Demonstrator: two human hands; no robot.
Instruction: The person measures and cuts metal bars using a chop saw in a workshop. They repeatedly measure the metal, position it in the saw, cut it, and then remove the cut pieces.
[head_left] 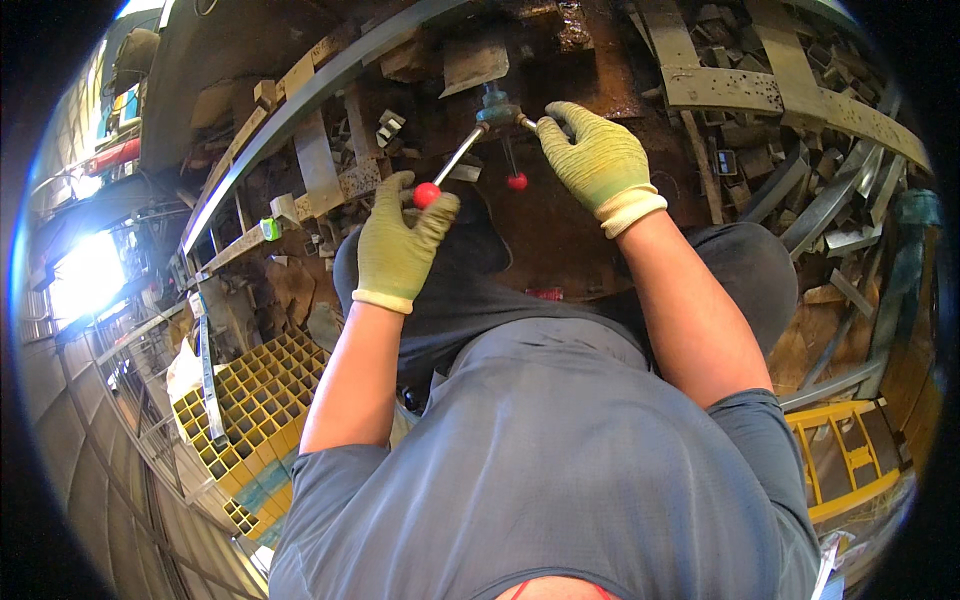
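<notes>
In front of me a three-spoke lever handle with red ball knobs sits on a blue-green hub (496, 112). My left hand (398, 245), in a yellow-green work glove, has its thumb and fingers around the red knob (426, 195) of the left spoke. My right hand (598, 158), gloved alike, is closed over the end of the right spoke (527, 123); its knob is hidden by the glove. Between the hands, another spoke points down toward me, ending in a free red knob (517, 181).
A long metal bar (330, 85) slants across the left. Metal frames and offcuts (735, 90) lie at the right. Yellow square tubes (255, 395) are stacked at lower left, with a green tape measure (269, 229) beyond. A yellow ladder-like frame (850, 455) lies at lower right.
</notes>
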